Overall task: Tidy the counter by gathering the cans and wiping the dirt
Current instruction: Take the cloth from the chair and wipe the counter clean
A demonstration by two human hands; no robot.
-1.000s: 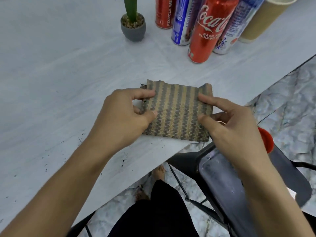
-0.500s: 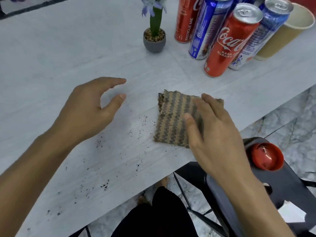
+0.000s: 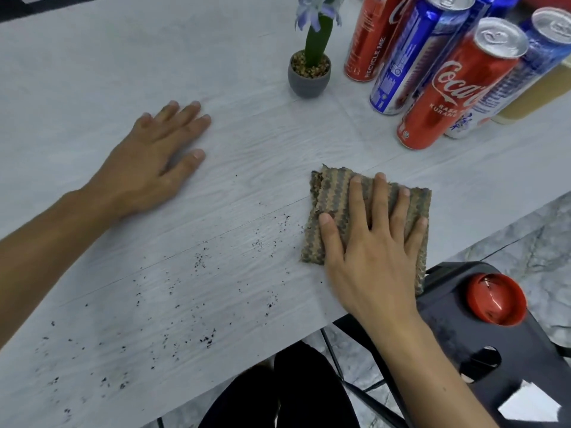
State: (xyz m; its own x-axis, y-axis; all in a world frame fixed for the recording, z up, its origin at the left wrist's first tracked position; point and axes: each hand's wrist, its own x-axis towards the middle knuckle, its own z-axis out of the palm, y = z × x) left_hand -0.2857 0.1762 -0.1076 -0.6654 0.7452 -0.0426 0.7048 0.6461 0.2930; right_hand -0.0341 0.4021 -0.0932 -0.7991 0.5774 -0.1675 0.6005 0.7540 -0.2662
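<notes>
Spanning most of the view: a pale grey, wood-grain laminate counter (image 3: 92, 72), its near edge running diagonally from lower left up to the right. Below that edge, grey-veined marble floor tiles (image 3: 525, 236) and the person's dark-clothed legs (image 3: 278, 396).

Items, left to right:

- Left hand (image 3: 154, 162): palm down on the bare counter, fingers straight and slightly spread, holding nothing.
- Dirt (image 3: 200, 264): fine black specks scattered in a loose band from the counter's lower left corner up to just beside the cloth.
- Small grey pot with pebbles, a green stem and a pale purple flower (image 3: 310, 72): upright at the back.
- Folded woven cloth with tan and grey zigzag stripes (image 3: 336, 193): flat on the counter near its front edge, frayed along the left side, its near right corner reaching the edge.
- Right hand (image 3: 374, 251): flat on top of the cloth, fingers spread and straight, pressing it down, not curled round it.
- Cans, upright and clustered at the back right: a slim red can (image 3: 367, 41), a blue can (image 3: 408, 57), a red Coca-Cola can (image 3: 448, 94), a blue-and-white can (image 3: 519, 75).
- Tan paper cup (image 3: 531, 100): beside the last can, partly cut off.
- Black plastic chair (image 3: 463, 335) with a round red lid (image 3: 496, 299) on it: just beyond the counter's edge.

Open room: a broad bare stretch of counter lies between the two hands and across the whole far left.
</notes>
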